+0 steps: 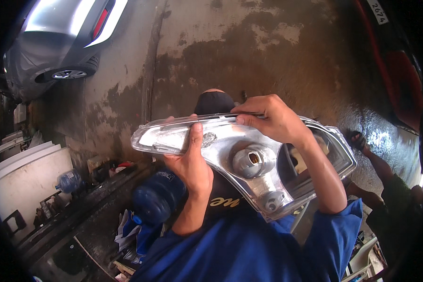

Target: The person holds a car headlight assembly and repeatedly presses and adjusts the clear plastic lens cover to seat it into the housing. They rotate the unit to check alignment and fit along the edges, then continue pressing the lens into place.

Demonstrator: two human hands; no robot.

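A large car headlight (pixel 216 157) is held up in front of my chest, with its silvery reflector bowl, round bulb socket and clear rim showing. Its narrow end points left and its broad end right. My left hand (pixel 192 164) grips the narrow part, thumb on the near face and fingertips showing behind the upper edge. At the middle of that upper edge, my right hand (pixel 275 120) pinches the rim between thumb and fingers. A thin dark strip runs along the edge there; I cannot tell whether it is separate.
A blue water jug (pixel 160 195) lies below my left forearm. White panels (pixel 30 164) lean at the left, near a smaller clear bottle (pixel 69 181). A grey car (pixel 56 47) stands at the far left, a dark red vehicle (pixel 402 84) at the right. Another person (pixel 399 202) is at the right.
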